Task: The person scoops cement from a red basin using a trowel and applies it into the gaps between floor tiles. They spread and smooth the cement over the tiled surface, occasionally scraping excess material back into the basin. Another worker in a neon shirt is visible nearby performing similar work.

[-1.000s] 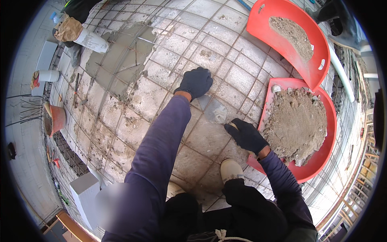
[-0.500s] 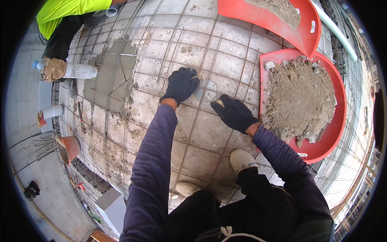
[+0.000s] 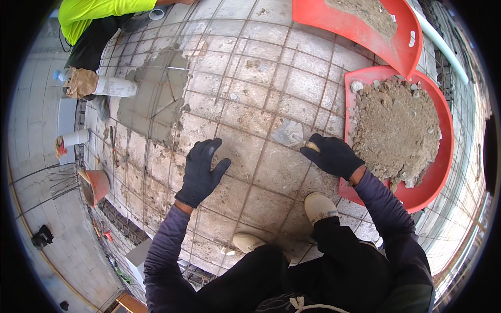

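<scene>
In a black glove, my right hand [image 3: 336,155] is closed round the pale handle of a trowel, whose flat grey blade [image 3: 288,132] lies at the rebar grid over the rough slab. My left hand [image 3: 201,172], gloved alike, hangs over the grid with thumb and fingers apart and nothing in it. Steel bars of the rebar mesh [image 3: 254,175] run below both hands. Beyond the left hand lies a patch of smooth wet mortar [image 3: 156,99]. Just right of my right hand is a red tub [image 3: 443,172] heaped with sandy, stony mix [image 3: 394,130].
Another red tub [image 3: 355,28] overlaps it at the far right. At far left kneels a person in a bright yellow top [image 3: 99,21]. White pipes [image 3: 115,86] stick up along the left, near a reddish bucket [image 3: 96,185]. My pale boots [image 3: 319,206] stand on the mesh.
My left hand has drawn back toward me and left, away from the trowel, and its fingers have spread. The right hand keeps the trowel; more of its blade shows. The view has shifted slightly.
</scene>
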Available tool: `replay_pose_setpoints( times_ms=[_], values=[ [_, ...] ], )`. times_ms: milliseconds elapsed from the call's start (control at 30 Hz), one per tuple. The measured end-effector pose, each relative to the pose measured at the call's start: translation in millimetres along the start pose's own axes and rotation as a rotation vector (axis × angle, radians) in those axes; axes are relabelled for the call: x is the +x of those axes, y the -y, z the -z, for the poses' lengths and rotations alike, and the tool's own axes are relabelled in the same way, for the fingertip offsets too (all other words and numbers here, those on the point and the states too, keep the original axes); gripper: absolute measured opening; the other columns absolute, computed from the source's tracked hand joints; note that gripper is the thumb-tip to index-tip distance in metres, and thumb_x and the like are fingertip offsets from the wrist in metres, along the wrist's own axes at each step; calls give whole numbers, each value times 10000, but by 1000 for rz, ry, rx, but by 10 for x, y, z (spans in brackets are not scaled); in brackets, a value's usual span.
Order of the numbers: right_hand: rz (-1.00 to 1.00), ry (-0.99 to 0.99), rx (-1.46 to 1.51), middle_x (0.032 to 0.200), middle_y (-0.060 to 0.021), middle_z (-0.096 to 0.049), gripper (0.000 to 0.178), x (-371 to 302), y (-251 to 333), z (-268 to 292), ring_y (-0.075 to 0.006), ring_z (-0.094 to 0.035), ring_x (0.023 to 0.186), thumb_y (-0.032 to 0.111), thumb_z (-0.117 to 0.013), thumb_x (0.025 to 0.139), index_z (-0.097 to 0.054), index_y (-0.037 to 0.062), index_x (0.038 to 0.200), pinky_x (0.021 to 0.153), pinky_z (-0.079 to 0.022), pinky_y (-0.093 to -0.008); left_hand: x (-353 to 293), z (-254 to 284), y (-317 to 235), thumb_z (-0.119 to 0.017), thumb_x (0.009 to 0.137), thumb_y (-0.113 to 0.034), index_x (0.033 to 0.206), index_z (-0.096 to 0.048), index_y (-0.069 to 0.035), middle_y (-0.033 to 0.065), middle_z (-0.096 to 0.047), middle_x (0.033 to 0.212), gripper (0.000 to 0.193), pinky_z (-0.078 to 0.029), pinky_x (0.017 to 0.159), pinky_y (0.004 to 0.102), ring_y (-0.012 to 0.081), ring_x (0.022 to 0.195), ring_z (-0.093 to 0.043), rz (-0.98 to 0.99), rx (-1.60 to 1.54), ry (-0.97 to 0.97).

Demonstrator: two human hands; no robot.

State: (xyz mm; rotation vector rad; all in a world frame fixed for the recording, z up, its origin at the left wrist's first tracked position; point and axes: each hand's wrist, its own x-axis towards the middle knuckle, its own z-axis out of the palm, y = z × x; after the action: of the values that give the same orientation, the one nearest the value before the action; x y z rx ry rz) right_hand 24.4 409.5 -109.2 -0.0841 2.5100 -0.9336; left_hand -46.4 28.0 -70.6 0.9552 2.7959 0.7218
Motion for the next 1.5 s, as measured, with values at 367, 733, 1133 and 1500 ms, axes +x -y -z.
replay_pose_setpoints(
  times_ms=[367,733,1133,1500],
  values=[
    [59,21,4,882,-210,-708,412,-73,-26,88,-430,-707,856,488,-630,1023,-623,77,996,758,-538,-517,-1542,-147,-566,-792,929,-282,1393,-553,-66,164,-626,1276,565,-488,990,499,371,1170,-604,294,-122,204],
    [37,33,57,939,-237,-715,448,151,-233,291,-446,-700,922,505,-633,1020,-647,58,1013,813,-537,-508,-1639,-371,-713,-812,911,-223,1355,-583,-45,170,-662,1272,530,-519,984,491,374,1174,-625,288,-152,168],
    [53,140,94,883,-217,-697,401,-304,-232,291,-438,-698,862,471,-662,1020,-651,72,1055,760,-547,-485,-1605,-401,-728,-807,913,-230,1360,-558,-48,163,-655,1288,542,-508,979,496,376,1168,-620,287,-165,158],
    [-43,23,217,869,-210,-689,395,-718,-177,650,-399,-694,752,457,-678,1013,-665,67,1071,719,-549,-467,-1661,-446,-729,-817,904,-264,1346,-595,-47,168,-665,1265,541,-501,992,496,376,1171,-624,324,-135,178]
  ],
)
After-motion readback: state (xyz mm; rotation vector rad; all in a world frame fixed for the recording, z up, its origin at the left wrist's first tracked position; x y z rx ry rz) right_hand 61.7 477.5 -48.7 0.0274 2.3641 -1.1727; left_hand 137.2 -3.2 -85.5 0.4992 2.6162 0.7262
